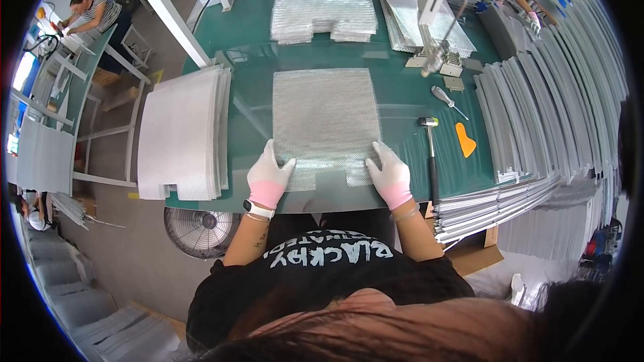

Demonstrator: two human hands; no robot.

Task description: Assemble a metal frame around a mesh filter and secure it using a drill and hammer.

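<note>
On the green table (251,127) a silvery mesh sheet (325,121) lies flat, midway between the left and right edges, its notched side close to the near edge. The left hand (270,175), in a white glove with a pink cuff (a white watch sits on that wrist), is at the sheet's near left corner, thumb spread well away from the fingers; the right hand (390,174), gloved alike, is at the near right corner, thumb and fingers likewise parted. Both touch the sheet's margin, but whether either pinches it I cannot tell. Along the table's left edge rests a pile of whitish sheets (180,134); by the far edge, straight beyond the mesh sheet, is a stack of similar notched mesh (325,3), and toward the far right corner another mesh stack (402,13). On the right side lie a screwdriver (443,96), an orange scraper (465,139) and a hammer (433,161), the hammer's dark handle reaching down to the near right corner. Grey panels (550,100) stand in rows past the right edge, and a round fan (201,231) sits below the near left corner
</note>
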